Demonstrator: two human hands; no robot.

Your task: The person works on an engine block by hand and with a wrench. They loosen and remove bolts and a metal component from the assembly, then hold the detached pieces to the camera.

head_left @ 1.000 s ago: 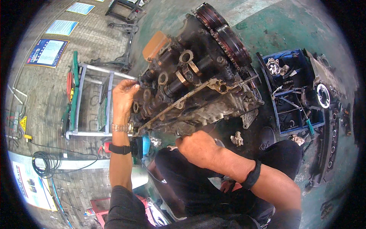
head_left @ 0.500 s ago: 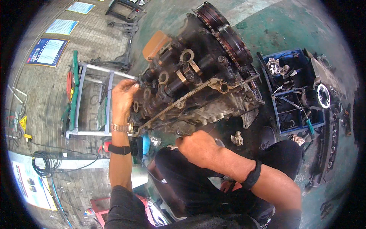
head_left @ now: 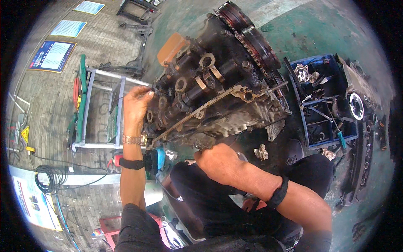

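Note:
A greasy engine point(head_left: 218, 113) with its camshafts exposed lies tilted in front of me, its large dark pulleys or gears point(head_left: 258, 42) at the far right end. My left hand point(head_left: 136, 101), with a metal watch on the wrist, is closed at the engine's left end, thumb and fingers bent against its edge. Below the engine's near side, my right hand point(head_left: 216, 161) presses up against the casting. Its fingers are hidden by the hand and the engine, so their grip does not show. An orange-brown flat piece point(head_left: 172, 49) stands at the engine's far side.
To the right is a blue parts tray point(head_left: 308, 132) with metal parts and a green-handled screwdriver point(head_left: 341, 140). Long metal covers point(head_left: 364, 164) lie beyond it. At the left stands a metal frame point(head_left: 103, 146) with green padding. Crumpled paper point(head_left: 261, 152) lies by my knee point(head_left: 315, 168).
The engine has shifted very slightly to the right, mostly at its far end. Both hands stay at nearly the same places on it.

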